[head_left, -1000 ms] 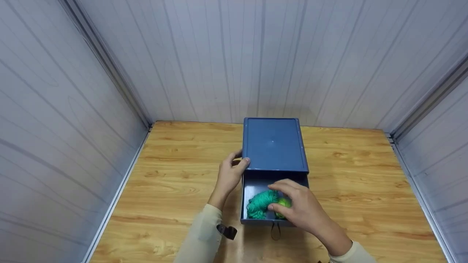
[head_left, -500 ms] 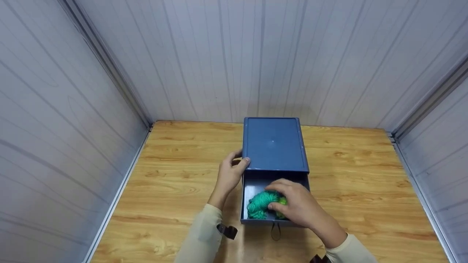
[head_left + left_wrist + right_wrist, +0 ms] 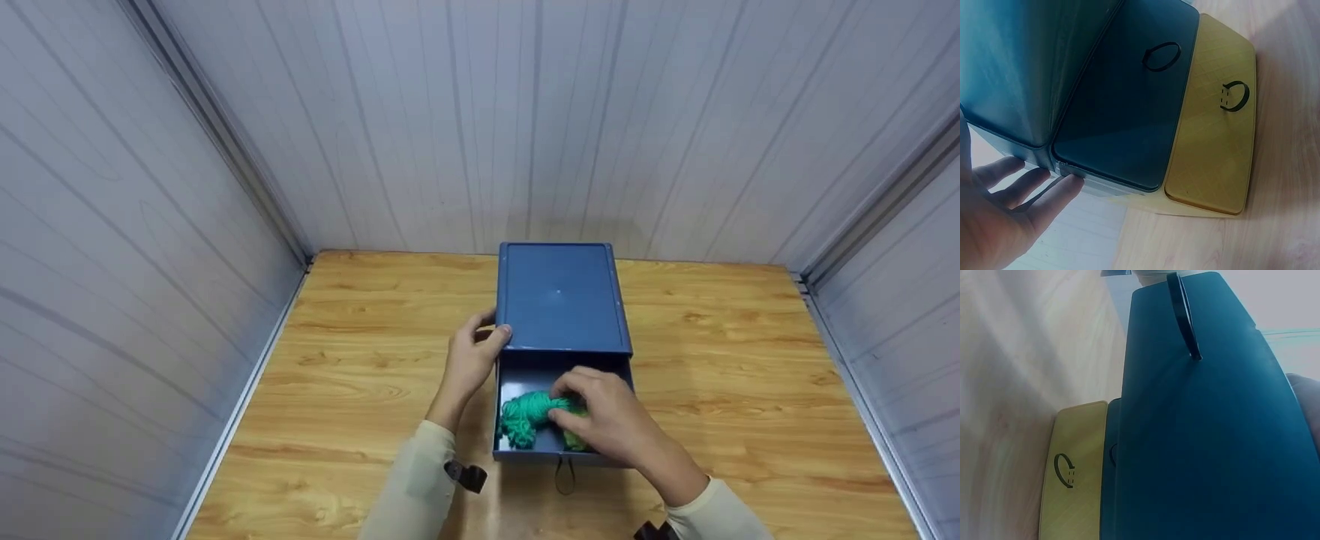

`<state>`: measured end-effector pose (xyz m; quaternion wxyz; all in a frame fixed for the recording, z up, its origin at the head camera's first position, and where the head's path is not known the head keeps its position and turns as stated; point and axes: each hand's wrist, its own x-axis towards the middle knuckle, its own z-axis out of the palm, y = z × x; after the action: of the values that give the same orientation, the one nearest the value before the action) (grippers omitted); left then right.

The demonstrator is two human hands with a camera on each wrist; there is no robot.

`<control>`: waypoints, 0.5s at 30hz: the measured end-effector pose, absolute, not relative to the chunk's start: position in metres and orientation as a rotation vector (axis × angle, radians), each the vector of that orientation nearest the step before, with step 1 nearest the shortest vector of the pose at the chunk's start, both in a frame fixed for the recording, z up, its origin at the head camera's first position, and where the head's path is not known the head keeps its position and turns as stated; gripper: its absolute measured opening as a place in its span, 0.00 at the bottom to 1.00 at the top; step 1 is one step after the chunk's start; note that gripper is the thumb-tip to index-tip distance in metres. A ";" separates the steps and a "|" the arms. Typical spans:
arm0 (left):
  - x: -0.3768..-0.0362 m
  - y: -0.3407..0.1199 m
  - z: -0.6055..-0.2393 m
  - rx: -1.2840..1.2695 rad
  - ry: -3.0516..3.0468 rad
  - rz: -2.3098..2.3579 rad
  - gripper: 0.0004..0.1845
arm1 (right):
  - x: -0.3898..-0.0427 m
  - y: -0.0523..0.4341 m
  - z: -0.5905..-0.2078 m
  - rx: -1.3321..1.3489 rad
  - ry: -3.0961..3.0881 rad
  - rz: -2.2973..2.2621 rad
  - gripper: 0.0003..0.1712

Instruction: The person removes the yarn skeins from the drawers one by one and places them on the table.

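Note:
A blue drawer cabinet (image 3: 559,296) stands on the wood table, its top drawer (image 3: 517,455) pulled out toward me. Inside lies a bundle of green yarn (image 3: 525,412), with a yellow-green bundle (image 3: 574,439) at its right, partly hidden. My right hand (image 3: 611,412) reaches into the drawer and pinches the right end of the green yarn between thumb and fingers. At the cabinet's left front corner, my left hand (image 3: 471,360) rests its thumb on the top edge. Its fairly straight fingers (image 3: 1053,202) touch the side in the left wrist view.
Below the pulled-out drawer are a shut dark blue drawer (image 3: 1123,107) and a yellow drawer (image 3: 1213,129), each with a black loop. Another loop (image 3: 565,476) hangs from the top drawer's front. Pale panels (image 3: 450,127) wall the table's back and sides.
My right hand has closed its thumb and fingers on the green yarn, whose bundle has shifted slightly left and changed shape. My left hand stays at the cabinet corner.

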<state>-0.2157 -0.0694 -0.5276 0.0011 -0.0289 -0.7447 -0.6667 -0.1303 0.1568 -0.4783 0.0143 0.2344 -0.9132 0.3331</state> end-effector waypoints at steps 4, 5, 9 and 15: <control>-0.216 -0.070 -0.528 -0.092 -2.337 -2.096 0.29 | -0.129 0.157 -0.475 0.712 -2.813 1.090 0.07; -0.216 -0.070 -0.528 -0.092 -2.336 -2.097 0.29 | -0.129 0.158 -0.474 0.712 -2.801 1.107 0.07; -0.216 -0.070 -0.529 -0.093 -2.332 -2.110 0.29 | -0.128 0.160 -0.470 0.713 -2.738 1.136 0.08; -0.217 -0.069 -0.528 -0.097 -2.318 -2.128 0.30 | -0.129 0.167 -0.464 0.697 -2.655 1.133 0.09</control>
<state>-0.2171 -0.0693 -0.5280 -0.0032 -0.0308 -0.7363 -0.6759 -0.1289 0.1673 -0.4642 0.0862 0.2339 -0.8907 0.3800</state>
